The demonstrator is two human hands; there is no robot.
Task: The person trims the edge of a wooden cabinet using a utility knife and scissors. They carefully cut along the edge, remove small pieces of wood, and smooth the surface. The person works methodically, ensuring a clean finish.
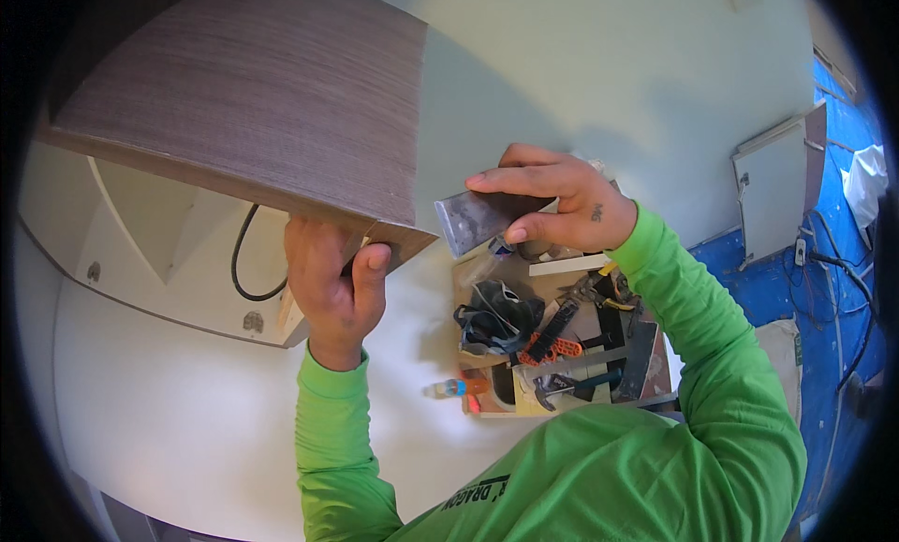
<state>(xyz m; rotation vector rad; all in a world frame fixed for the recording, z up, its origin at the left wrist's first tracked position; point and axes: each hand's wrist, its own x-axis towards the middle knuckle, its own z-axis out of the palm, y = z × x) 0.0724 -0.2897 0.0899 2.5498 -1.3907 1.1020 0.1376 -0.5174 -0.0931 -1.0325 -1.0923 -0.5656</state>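
Note:
A cabinet with a dark wood-grain side panel fills the upper left. At its lower front corner, my left hand is closed on the cabinet's edge strip, fingers partly hidden behind it and thumb outside. My right hand is just right of that corner. Between its thumb and fingers is a flat, dark grey rectangular block with a pale worn end, tilted and apart from the cabinet. Its exact kind cannot be told.
Below my right hand, a work surface bears a hammer, a black bundle, an orange-handled tool and a bottle. A black cable hangs under the cabinet. White panels lean right, over blue floor covering.

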